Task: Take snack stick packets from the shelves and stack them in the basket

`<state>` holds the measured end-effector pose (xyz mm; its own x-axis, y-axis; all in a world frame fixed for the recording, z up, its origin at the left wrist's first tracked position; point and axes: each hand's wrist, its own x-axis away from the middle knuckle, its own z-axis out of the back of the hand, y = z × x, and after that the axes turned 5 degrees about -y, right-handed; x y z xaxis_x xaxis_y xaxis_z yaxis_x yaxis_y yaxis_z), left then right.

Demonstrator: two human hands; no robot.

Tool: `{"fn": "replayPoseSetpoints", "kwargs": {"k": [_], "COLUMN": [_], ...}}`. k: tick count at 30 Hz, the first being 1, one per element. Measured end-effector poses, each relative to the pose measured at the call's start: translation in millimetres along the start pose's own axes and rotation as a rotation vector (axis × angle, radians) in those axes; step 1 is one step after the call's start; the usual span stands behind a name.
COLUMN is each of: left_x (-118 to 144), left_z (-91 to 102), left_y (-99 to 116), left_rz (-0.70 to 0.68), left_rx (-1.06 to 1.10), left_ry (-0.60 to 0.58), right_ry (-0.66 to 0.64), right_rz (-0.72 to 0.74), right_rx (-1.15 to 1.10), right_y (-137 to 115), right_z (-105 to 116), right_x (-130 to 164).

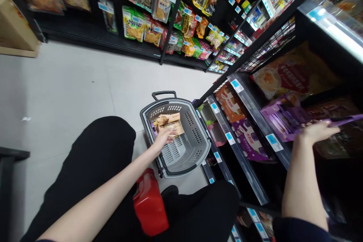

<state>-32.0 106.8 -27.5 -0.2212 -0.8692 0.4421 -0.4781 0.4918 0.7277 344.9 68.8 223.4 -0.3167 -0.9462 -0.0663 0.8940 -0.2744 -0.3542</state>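
Observation:
My left hand reaches down into a grey shopping basket on the floor and grips a tan snack packet lying among other tan packets inside it. My right hand is stretched to the shelf on the right, its fingers closed on a thin purple box that sticks out towards the right. Beside that hand stands an open purple display carton with more purple boxes. My black-clad knees fill the lower part of the view.
A red object lies on the floor between my legs. Black shelves with blue price tags rise on the right. Hanging snack bags line the far racks. A cardboard box stands at far left on the pale tiled floor.

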Motion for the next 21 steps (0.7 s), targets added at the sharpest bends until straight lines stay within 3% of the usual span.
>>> {"fn": "replayPoseSetpoints", "kwargs": {"k": [2,6,9,11,13,16,21], "left_x": [2,15,31,42,48,52,48], "left_z": [-2.7,-11.6,-19.9,-23.9,-25.5,-24.2,-22.1], "left_y": [-2,-12,-26,-36,-43,-49,-60], "left_rz": [0.023,0.100,0.173,0.201,0.209,0.209,0.096], "left_rx": [-0.044,-0.069,0.040,0.087,0.018,-0.163,-0.243], "left_ry": [-0.098,-0.405,-0.581,-0.644,-0.694,-0.702,-0.542], "right_ry": [-0.050,-0.217,-0.503,-0.707,-0.804,-0.756,-0.565], "right_rz": [-0.016,-0.044,-0.135,-0.225,-0.282,-0.346,-0.385], "right_rx": [-0.243,-0.759,-1.099,-1.213,-1.260,-1.293,-1.282], "right_y": [-13,-53,-84,-97,-102,-101,-92], "right_z": [-34,-116,-179,-214,-242,-269,-295], "right_x": [23,77,120,145,164,181,188]}}
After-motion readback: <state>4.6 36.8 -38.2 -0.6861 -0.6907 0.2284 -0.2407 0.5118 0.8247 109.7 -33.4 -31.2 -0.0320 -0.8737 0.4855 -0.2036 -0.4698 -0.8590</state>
